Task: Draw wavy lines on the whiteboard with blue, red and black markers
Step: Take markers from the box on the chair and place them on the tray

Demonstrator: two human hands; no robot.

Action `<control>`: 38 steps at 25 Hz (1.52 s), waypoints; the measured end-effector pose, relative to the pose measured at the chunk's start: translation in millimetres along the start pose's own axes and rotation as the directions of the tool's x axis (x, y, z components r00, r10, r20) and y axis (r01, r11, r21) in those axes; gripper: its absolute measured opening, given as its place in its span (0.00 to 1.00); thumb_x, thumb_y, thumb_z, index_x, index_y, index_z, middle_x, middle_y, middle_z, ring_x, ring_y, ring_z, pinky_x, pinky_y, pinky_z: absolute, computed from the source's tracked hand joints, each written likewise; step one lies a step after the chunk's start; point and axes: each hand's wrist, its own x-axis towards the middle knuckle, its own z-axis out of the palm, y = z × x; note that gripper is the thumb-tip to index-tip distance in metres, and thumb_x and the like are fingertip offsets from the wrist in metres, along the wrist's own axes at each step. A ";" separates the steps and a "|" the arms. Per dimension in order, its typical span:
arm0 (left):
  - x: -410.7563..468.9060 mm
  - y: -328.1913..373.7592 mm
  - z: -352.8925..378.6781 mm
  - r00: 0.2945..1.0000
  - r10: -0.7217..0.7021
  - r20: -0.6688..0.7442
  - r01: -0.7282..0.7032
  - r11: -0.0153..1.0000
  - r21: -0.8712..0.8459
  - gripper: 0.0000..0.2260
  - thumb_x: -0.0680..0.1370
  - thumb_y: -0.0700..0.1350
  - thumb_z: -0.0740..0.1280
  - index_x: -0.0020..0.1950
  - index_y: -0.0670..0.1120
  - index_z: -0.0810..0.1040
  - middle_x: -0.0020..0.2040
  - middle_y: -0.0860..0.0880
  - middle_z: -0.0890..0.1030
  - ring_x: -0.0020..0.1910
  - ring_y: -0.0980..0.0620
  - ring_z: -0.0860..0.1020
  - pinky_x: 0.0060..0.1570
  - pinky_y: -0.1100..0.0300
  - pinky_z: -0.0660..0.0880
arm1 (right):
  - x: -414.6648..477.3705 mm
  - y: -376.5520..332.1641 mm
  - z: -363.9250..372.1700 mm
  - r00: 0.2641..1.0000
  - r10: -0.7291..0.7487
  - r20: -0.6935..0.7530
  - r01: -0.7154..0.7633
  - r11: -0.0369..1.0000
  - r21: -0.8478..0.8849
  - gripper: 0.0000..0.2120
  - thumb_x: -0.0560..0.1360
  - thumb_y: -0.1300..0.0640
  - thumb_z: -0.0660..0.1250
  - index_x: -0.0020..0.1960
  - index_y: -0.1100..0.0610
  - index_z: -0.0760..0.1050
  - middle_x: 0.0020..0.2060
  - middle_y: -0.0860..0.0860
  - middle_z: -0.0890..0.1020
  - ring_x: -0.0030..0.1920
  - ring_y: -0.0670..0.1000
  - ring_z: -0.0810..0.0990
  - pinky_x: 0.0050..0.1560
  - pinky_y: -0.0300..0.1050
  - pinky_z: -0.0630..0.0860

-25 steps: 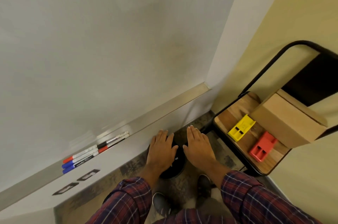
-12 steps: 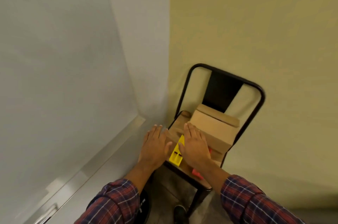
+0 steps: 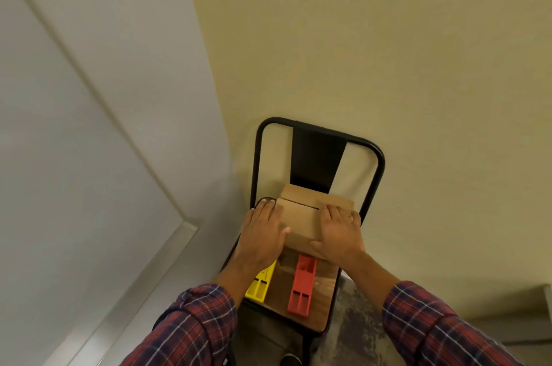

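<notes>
The whiteboard (image 3: 59, 132) fills the left side, and its metal ledge (image 3: 140, 279) runs down to the lower left. None of the markers are in view. My left hand (image 3: 263, 235) and my right hand (image 3: 340, 235) are stretched out flat, palms down, fingers slightly apart. They lie over the left and right ends of a cardboard box (image 3: 301, 217). I cannot tell whether they touch it. Neither hand holds anything.
The box sits on the wooden seat of a black metal chair (image 3: 378, 162) in the corner against a yellow wall. A yellow plastic block (image 3: 260, 288) and a red plastic block (image 3: 302, 288) lie on the seat in front of the box. The floor below is mottled grey.
My view has swung right, away from the whiteboard ledge and its markers, onto the chair. My hands have spread apart and now sit over the two ends of the box.
</notes>
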 end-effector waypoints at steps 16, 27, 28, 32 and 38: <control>68.9 33.6 -16.2 0.916 -0.361 0.177 0.396 0.888 -0.234 0.30 0.75 0.58 0.77 0.69 0.49 0.68 0.65 0.47 0.76 0.60 0.46 0.79 0.60 0.45 0.80 | -57.3 -3.1 18.0 0.973 -0.193 -0.125 0.202 0.978 0.058 0.20 0.81 0.38 0.54 0.54 0.46 0.81 0.51 0.45 0.82 0.53 0.50 0.80 0.58 0.51 0.71; 57.2 45.3 8.5 0.941 -0.296 0.165 0.304 0.952 -0.023 0.28 0.76 0.51 0.74 0.70 0.44 0.66 0.66 0.42 0.76 0.63 0.42 0.76 0.55 0.51 0.75 | -16.4 -0.9 7.7 0.992 -0.126 0.006 0.125 0.989 0.077 0.18 0.84 0.43 0.50 0.58 0.48 0.76 0.55 0.51 0.81 0.58 0.56 0.79 0.60 0.59 0.69; 57.5 43.7 7.5 0.942 -0.293 0.161 0.302 0.953 -0.032 0.26 0.76 0.52 0.73 0.68 0.45 0.67 0.65 0.42 0.77 0.62 0.41 0.77 0.55 0.49 0.75 | -7.9 1.7 2.6 0.989 -0.130 0.071 0.126 0.991 0.055 0.18 0.84 0.43 0.50 0.60 0.48 0.75 0.56 0.52 0.83 0.58 0.57 0.80 0.61 0.61 0.69; 56.0 36.8 3.5 0.963 -0.256 0.084 0.261 0.964 -0.055 0.18 0.79 0.54 0.66 0.64 0.46 0.70 0.58 0.44 0.81 0.58 0.42 0.79 0.57 0.44 0.77 | 10.1 12.1 -14.7 0.941 -0.164 0.296 0.199 0.976 -0.093 0.19 0.84 0.41 0.54 0.67 0.49 0.72 0.59 0.55 0.83 0.60 0.58 0.80 0.64 0.62 0.67; 52.8 24.8 0.0 0.975 -0.223 -0.024 0.218 0.967 -0.128 0.12 0.85 0.48 0.62 0.67 0.47 0.71 0.50 0.46 0.84 0.47 0.48 0.82 0.50 0.48 0.81 | -8.8 23.3 -29.0 0.993 -0.117 0.016 0.118 0.992 -0.046 0.16 0.82 0.41 0.57 0.62 0.51 0.71 0.52 0.52 0.85 0.53 0.57 0.83 0.59 0.57 0.72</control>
